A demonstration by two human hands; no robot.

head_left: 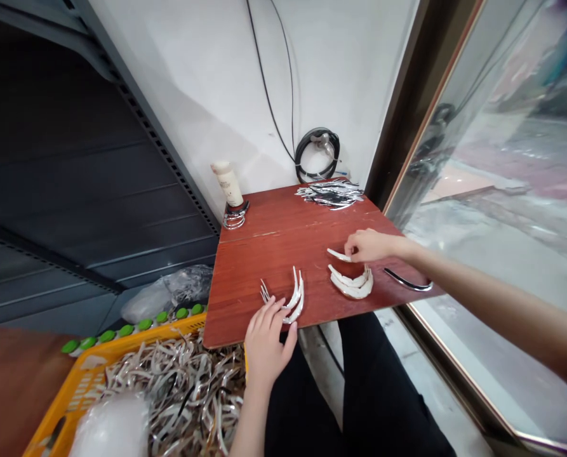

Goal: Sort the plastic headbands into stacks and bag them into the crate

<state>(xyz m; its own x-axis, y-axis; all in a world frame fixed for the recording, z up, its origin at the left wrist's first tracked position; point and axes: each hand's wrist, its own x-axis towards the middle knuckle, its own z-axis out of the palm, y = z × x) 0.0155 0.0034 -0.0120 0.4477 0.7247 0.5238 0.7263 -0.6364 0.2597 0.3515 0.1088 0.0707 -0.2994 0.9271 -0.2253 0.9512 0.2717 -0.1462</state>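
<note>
My left hand (266,339) lies at the near edge of a small red-brown table (264,254), fingers stretched out, fingertips touching a few curved silvery strips (293,298). My right hand (371,245) reaches in from the right and pinches one white curved strip (338,255) by its end. Just in front of it lies a small stack of white curved strips (352,284). A single dark curved strip (407,282) rests under my right forearm near the table's right edge.
A heap of shiny strips (331,192) sits at the table's far edge; a white tube (228,183) stands on metal rings (235,218) at the far left corner. A yellow crate (135,387) of tangled strips is left of my legs. Coiled cable (317,155) hangs on the wall; a window runs along the right.
</note>
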